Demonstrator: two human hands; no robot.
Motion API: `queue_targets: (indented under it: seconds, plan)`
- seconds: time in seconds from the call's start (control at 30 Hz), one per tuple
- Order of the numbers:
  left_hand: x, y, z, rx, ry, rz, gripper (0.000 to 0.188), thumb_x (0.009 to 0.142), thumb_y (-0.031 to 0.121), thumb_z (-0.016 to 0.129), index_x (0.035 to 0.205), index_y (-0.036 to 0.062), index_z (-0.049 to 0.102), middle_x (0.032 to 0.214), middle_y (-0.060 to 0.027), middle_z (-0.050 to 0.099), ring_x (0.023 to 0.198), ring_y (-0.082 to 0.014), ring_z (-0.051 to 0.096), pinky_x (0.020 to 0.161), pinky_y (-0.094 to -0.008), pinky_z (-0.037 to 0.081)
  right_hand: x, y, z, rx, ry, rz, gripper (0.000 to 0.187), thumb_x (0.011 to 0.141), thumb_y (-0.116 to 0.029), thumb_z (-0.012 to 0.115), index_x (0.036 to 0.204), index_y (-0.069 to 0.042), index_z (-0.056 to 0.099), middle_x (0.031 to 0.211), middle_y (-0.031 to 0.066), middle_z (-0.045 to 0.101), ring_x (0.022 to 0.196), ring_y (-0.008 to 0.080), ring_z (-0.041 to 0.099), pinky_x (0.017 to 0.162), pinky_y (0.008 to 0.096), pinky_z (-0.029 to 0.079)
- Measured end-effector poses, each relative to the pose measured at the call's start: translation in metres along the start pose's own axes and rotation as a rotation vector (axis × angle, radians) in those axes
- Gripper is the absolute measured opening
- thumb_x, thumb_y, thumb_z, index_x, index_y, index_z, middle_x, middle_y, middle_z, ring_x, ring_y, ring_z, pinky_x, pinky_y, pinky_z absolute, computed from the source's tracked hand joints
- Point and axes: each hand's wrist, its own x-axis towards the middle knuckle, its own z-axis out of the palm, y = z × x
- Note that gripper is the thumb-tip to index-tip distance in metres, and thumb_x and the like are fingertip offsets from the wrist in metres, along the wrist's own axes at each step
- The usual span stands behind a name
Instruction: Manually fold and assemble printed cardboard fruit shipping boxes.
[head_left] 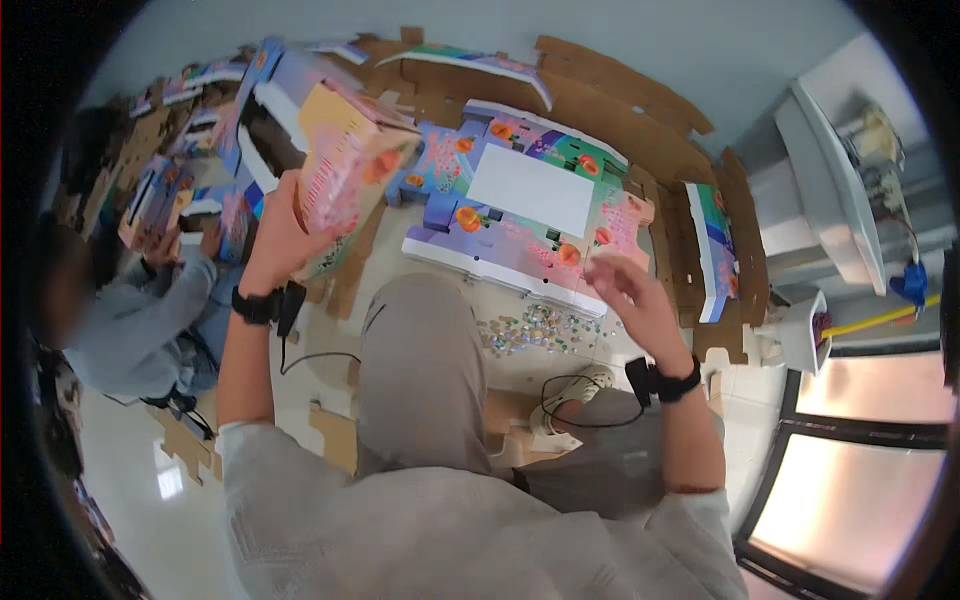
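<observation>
My left hand (pixel 285 240) is raised on the left, gripping a printed carton box (pixel 350 165) from its near side. The box is folded into shape, pink and yellow with orange fruit pictures, and tilted; its top is blurred. On the floor ahead lies a flat printed carton sheet (pixel 470 250) in purple, green and pink, with a blank white panel (pixel 530 190) in its middle. Over the sheet's near right corner my right hand (pixel 635 300) hovers, fingers loosely bent and apart, nothing visible in them. Whether it touches the sheet, I cannot tell.
Small shiny round pieces (pixel 545 330) lie scattered on the tiles before my knees. Brown cardboard (pixel 620 80) lines the wall. Another printed strip (pixel 710 250) lies right. A co-worker (pixel 150 320) handles cartons at left. White containers (pixel 805 335) and a yellow tube (pixel 880 318) are far right.
</observation>
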Motion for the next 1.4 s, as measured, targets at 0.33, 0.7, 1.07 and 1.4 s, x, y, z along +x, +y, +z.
queue_targets:
  seconds: [0.33, 0.7, 1.07, 1.4]
  plan:
    - [-0.061, 0.217, 0.067, 0.546, -0.512, 0.979, 0.05, 0.073, 0.013, 0.082, 0.117, 0.0057, 0.059, 0.101, -0.0106, 0.059, 0.099, -0.0314, 0.059, 0.091, -0.0414, 0.042, -0.024, -0.061, -0.031, 0.923, 0.225, -0.287, 0.08, 0.098, -0.031, 0.077, 0.158, 0.001, 0.035, 0.145, 0.017, 0.059, 0.13, 0.0252, 0.06, 0.107, 0.0412, 0.051]
    - [-0.04, 0.301, 0.184, 0.119, -0.627, 0.962, 0.059, 0.074, 0.023, 0.09, 0.123, 0.0064, 0.062, 0.116, -0.0122, 0.06, 0.111, -0.0357, 0.059, 0.092, -0.0437, 0.051, -0.033, -0.044, -0.038, 0.681, 0.86, -0.203, 0.102, 0.076, -0.013, 0.092, 0.152, 0.001, 0.025, 0.136, 0.0192, 0.054, 0.122, 0.0265, 0.061, 0.101, 0.0417, 0.057]
    - [-0.046, 0.274, 0.265, -0.009, -0.346, 0.899, 0.037, 0.073, 0.018, 0.088, 0.095, 0.0058, 0.062, 0.096, -0.0085, 0.058, 0.095, -0.0333, 0.061, 0.076, -0.0431, 0.052, -0.031, -0.025, -0.034, 0.724, 0.988, -0.186, 0.093, 0.076, -0.013, 0.091, 0.146, 0.003, 0.032, 0.13, 0.0186, 0.058, 0.113, 0.0265, 0.065, 0.093, 0.0399, 0.06]
    - [-0.043, 0.265, 0.269, -0.07, -0.458, 0.748, 0.026, 0.079, 0.023, 0.085, 0.086, 0.0069, 0.065, 0.088, -0.0085, 0.063, 0.082, -0.0326, 0.065, 0.071, -0.0421, 0.053, -0.03, -0.039, -0.031, 0.67, 0.98, -0.123, 0.095, 0.074, -0.018, 0.094, 0.147, 0.002, 0.037, 0.126, 0.0152, 0.06, 0.111, 0.0241, 0.064, 0.092, 0.038, 0.057]
